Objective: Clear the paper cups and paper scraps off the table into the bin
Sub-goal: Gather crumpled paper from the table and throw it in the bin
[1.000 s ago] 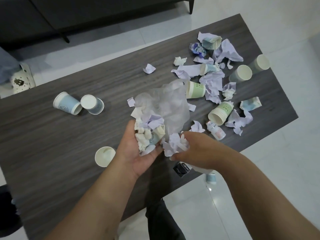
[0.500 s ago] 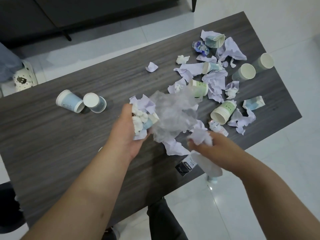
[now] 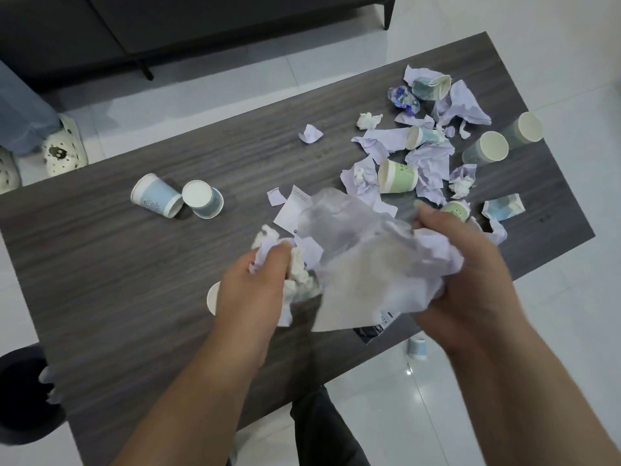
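Over the dark wooden table (image 3: 117, 280) both hands gather a bundle of crumpled paper and clear plastic (image 3: 356, 260). My left hand (image 3: 255, 287) grips white and lilac scraps at the bundle's left side. My right hand (image 3: 470, 274) clutches the lilac paper on its right side. Two blue paper cups (image 3: 158, 200) (image 3: 203, 199) lie on their sides at the table's left. A green cup (image 3: 398, 176) lies in a heap of lilac scraps (image 3: 433, 163) at the right, with more cups (image 3: 487, 151) (image 3: 524, 127) near the right edge. Another cup (image 3: 212, 299) shows partly behind my left wrist.
A dark round bin (image 3: 20, 395) stands on the floor at the lower left. A dark sofa (image 3: 168, 25) runs along the far side. Someone's feet in white clogs (image 3: 64, 149) are at the far left. A small blue cup (image 3: 417, 348) lies on the tiled floor by the near edge.
My right hand has come back up onto the right side of the bundle, and the left hand has turned palm down over its scraps. The bundle now hangs between both hands.
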`<action>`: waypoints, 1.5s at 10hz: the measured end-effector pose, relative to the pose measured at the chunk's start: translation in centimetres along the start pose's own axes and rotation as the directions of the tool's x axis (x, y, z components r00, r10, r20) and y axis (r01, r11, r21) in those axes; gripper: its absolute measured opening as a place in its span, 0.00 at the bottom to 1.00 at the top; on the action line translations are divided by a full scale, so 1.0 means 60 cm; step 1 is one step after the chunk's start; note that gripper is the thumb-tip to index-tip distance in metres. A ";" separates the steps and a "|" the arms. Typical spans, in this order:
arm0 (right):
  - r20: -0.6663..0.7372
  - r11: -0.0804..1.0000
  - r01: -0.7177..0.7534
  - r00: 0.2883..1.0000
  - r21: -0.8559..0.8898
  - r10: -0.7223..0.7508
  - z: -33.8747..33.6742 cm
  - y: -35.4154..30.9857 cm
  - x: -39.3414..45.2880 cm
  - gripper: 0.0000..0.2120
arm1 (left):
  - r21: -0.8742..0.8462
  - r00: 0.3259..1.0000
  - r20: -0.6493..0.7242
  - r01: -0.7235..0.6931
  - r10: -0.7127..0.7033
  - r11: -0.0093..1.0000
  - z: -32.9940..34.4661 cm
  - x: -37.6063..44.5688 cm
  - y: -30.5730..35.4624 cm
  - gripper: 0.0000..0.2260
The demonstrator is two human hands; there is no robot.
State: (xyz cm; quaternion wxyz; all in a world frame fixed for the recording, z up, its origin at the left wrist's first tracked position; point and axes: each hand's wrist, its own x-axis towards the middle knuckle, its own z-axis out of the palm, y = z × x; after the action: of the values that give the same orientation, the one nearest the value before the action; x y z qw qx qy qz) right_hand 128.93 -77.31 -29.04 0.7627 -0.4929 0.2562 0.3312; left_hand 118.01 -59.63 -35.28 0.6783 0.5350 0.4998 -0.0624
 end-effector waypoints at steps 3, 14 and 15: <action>0.103 0.528 0.328 0.906 -0.783 -0.411 0.182 0.247 -0.003 0.13 | -0.374 0.987 0.041 0.162 -0.158 0.913 -0.123 -0.046 -0.074 0.08; 0.292 0.440 0.212 0.948 -0.873 0.123 0.488 0.899 -0.099 0.22 | -0.553 0.677 -0.548 0.148 -0.491 0.820 -0.894 0.109 -0.462 0.18; 0.296 0.358 0.262 0.954 -0.896 0.043 0.448 0.863 -0.080 0.15 | -0.474 0.631 -0.610 0.195 -0.480 0.859 -0.936 0.200 -0.488 0.17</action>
State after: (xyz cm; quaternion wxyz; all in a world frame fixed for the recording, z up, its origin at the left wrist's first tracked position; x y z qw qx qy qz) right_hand 88.30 -38.50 -45.46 0.3994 -0.8021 -0.1146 0.4289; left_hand 71.48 -22.26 -59.55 0.4941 0.2761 0.8165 0.1137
